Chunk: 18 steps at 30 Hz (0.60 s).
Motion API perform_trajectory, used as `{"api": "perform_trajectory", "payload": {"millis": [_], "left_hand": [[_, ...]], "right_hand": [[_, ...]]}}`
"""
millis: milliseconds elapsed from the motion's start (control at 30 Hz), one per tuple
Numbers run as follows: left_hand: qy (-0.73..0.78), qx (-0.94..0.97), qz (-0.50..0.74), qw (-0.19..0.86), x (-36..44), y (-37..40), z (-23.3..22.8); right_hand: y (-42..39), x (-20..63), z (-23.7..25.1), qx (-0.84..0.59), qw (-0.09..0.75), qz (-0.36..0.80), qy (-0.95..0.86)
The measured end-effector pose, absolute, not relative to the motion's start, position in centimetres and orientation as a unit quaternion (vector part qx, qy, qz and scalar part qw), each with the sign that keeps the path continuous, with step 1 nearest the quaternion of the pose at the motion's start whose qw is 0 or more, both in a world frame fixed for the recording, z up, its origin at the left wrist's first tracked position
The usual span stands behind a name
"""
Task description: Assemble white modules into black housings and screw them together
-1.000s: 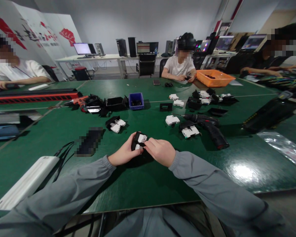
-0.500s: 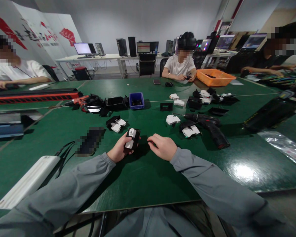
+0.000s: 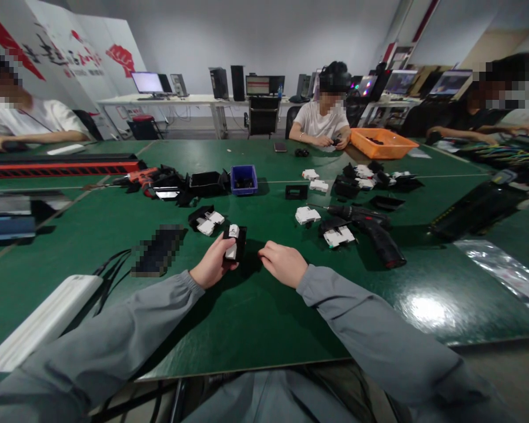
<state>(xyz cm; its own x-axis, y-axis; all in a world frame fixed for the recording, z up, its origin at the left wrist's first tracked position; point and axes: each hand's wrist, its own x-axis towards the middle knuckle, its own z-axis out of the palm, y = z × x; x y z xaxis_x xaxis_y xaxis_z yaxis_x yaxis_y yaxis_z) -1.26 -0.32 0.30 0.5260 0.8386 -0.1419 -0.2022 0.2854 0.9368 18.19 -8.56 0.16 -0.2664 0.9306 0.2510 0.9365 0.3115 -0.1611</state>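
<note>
My left hand (image 3: 209, 263) is closed around a small black plastic housing (image 3: 241, 239) with a white module (image 3: 231, 250) set in it, the thumb pressing on the white face. To its right, my right hand (image 3: 285, 264) is held just above the table with thumb and fingertips pinched together. Whatever sits in that pinch is hidden or too small to name. Beyond my left hand lies another black housing with white modules (image 3: 210, 224). Past my right hand are a white module (image 3: 307, 215), a further black-and-white assembly (image 3: 338, 236) and a black cordless drill (image 3: 382, 238).
A blue bin (image 3: 244, 180) with small dark parts stands mid-table, and an orange basket (image 3: 383, 144) stands farther back. A white power strip (image 3: 44, 320) and a blurred phone (image 3: 159, 251) lie left. At right is a plastic bag (image 3: 502, 270). Several co-workers sit around the table.
The housing in my left hand has turned and shifted slightly left. My right hand has moved slightly left, fingers still pinched. The view has shifted a little.
</note>
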Motion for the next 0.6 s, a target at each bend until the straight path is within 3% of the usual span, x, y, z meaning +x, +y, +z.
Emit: {"api": "perform_trajectory", "payload": {"millis": [100,333,600], "left_hand": [[0.347,0.534,0.383,0.669,-1.3,-0.7,-0.2],[0.332,0.721,0.381,0.474,-1.6,-1.0,0.0],[0.278,0.769,0.361,0.448,-1.7,-1.2,-0.2]], "right_hand": [[-8.4,18.7,0.1,-0.588,0.187,0.021,-0.787],[-9.1,17.9,0.9,-0.532,0.454,0.22,-0.68],[-9.1,16.7,0.7,-0.519,0.485,0.275,-0.648]]}}
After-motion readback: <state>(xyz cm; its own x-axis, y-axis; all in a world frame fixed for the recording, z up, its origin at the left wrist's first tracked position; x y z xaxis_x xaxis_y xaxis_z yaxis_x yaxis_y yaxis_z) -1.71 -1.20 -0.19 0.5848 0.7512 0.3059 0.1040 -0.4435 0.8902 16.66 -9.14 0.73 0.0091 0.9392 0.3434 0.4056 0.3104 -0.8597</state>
